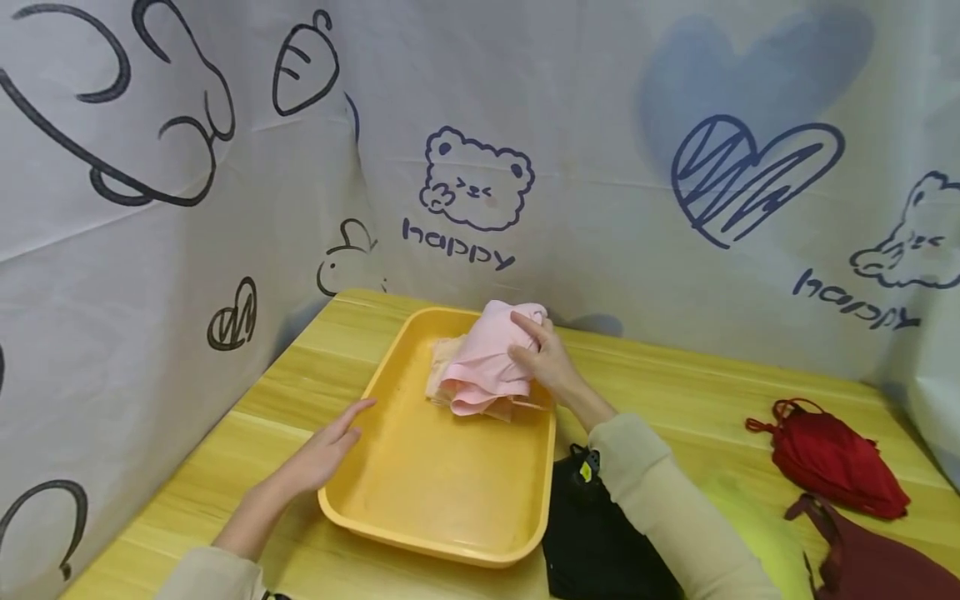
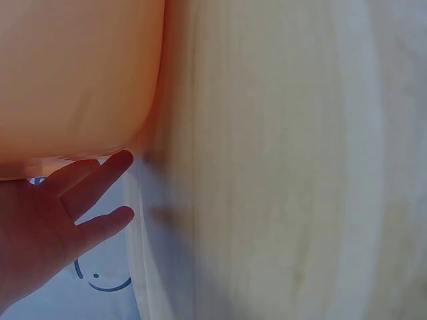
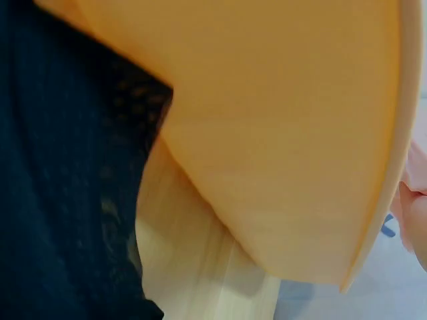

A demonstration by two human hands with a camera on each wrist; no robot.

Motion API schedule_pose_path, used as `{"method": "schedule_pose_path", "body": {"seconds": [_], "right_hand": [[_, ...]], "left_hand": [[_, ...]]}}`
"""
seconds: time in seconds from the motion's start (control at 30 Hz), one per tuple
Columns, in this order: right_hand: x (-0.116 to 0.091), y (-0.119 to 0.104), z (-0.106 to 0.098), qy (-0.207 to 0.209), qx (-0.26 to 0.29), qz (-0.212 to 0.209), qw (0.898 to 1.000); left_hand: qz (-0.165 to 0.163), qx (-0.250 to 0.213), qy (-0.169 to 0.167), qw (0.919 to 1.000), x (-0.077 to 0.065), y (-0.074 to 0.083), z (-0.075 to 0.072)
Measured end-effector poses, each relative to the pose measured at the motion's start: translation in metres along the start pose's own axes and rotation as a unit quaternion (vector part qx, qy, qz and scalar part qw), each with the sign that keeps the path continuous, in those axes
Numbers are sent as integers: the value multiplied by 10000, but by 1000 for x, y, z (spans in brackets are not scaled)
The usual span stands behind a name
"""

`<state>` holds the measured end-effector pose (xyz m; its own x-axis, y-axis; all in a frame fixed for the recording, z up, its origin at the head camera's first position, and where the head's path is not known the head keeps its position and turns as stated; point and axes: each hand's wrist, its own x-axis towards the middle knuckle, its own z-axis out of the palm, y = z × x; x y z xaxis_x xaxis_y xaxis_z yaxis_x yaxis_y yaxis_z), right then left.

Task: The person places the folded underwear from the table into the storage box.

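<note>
A yellow plastic tray [image 1: 435, 483] lies on the wooden table. At its far right part is a bunched pink cloth [image 1: 487, 350], over a peach-coloured cloth [image 1: 442, 371]. My right hand [image 1: 546, 358] holds the pink cloth at its right side, thumb and index finger on the near face; the other fingers are mostly hidden. In the right wrist view only a bit of that hand [image 3: 415, 223] shows, above the tray rim. My left hand [image 1: 326, 454] is at the tray's left rim, fingers extended and spread. The left wrist view shows its fingers by the tray's outer wall [image 2: 73, 100].
A black cloth item [image 1: 600, 533] with lacy edging lies right of the tray, partly under my right sleeve. Farther right are a red drawstring pouch [image 1: 836, 458], a yellow-green item [image 1: 757, 533] and a maroon cloth [image 1: 885, 550]. White printed sheets [image 1: 585, 233] hang behind and left.
</note>
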<state>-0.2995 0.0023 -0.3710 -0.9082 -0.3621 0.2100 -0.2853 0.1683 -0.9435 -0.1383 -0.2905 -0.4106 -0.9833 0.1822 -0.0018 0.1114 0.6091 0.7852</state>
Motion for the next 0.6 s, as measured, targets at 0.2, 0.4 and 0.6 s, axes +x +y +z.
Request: {"method": "schedule_pose_path", "body": {"seconds": [0.2,0.4,0.6], "right_hand": [[4,7,-1,-115,-349,64,9993],[5,15,1,-338,-1446,-227,9886],[5,19,3,-529,-2594,-275,9639]], "left_hand": [[33,-70,-33,10000,0,-3,1],[47,-45,-5,10000,1,-3,1],[6,-76,-22,10000,1,-3,1]]}}
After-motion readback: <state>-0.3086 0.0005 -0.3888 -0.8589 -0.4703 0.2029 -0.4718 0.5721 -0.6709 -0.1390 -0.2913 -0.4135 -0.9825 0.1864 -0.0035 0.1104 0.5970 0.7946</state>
